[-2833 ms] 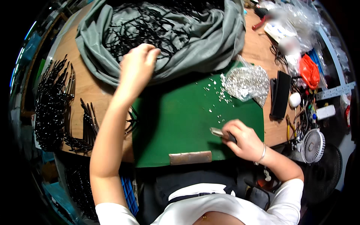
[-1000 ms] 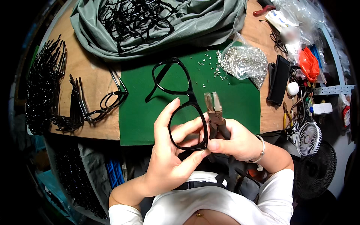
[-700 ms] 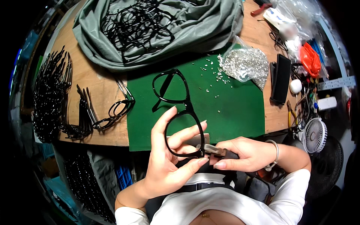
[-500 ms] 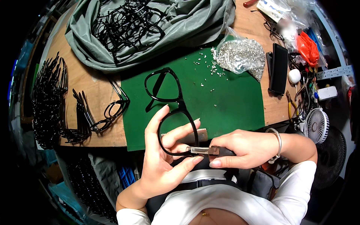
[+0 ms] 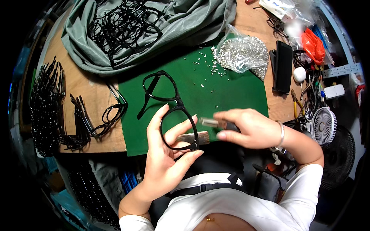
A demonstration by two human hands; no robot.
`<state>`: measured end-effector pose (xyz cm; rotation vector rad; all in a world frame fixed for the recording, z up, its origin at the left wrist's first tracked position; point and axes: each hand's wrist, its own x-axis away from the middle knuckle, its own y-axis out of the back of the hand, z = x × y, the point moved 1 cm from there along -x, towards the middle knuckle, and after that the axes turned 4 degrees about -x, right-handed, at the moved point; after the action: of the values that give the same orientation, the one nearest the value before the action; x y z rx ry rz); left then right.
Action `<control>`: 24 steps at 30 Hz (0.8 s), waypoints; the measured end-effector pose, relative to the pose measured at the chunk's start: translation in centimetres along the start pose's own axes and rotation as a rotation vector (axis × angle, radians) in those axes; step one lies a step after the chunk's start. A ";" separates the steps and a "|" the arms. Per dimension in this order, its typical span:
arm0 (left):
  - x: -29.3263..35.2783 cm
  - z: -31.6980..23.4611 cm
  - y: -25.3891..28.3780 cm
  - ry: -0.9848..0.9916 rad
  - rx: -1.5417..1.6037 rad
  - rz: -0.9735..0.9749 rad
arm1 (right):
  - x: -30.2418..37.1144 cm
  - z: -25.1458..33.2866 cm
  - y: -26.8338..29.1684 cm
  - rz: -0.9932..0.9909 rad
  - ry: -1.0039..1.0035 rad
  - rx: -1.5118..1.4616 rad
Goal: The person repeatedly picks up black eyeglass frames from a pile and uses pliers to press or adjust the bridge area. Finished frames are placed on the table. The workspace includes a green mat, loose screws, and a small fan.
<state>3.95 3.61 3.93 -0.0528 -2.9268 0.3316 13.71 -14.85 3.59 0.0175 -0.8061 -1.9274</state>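
Observation:
My left hand (image 5: 165, 165) holds a black eyeglass frame (image 5: 179, 103) by its near end, fingers around the near rim and thumb at the corner. The frame stands out over the green mat (image 5: 235, 96); a temple arm shows at its far rim, and none shows at the near corner. My right hand (image 5: 250, 128) grips a dark-handled hand tool (image 5: 210, 122) with a flat metal end. Motion blurs the tool, so its exact kind is unclear. It is apart from the frame, just to the right. A textured metal strip (image 5: 200, 137) lies at the mat's front edge, behind my left fingers.
A grey cloth sack (image 5: 192, 34) of tangled black frames lies at the back. Clear bag (image 5: 243, 54) spills small silvery pieces onto the mat. More frames (image 5: 46, 107) stack at left. At right are a phone-like black slab (image 5: 283, 67), yellow-handled pliers (image 5: 296, 104) and a white fan (image 5: 323, 126).
My right hand has lifted the tool off the frame's near corner and moved it up and away. The frame has tilted slightly to the left in my left hand.

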 end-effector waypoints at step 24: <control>3.5 4.3 0.5 0.242 0.273 0.032 | -2.7 -5.4 -2.0 -0.308 0.027 0.403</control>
<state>-0.29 3.32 0.39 -0.0924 -2.6196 0.6763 15.29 -14.94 -2.53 0.4330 -1.2186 -2.0085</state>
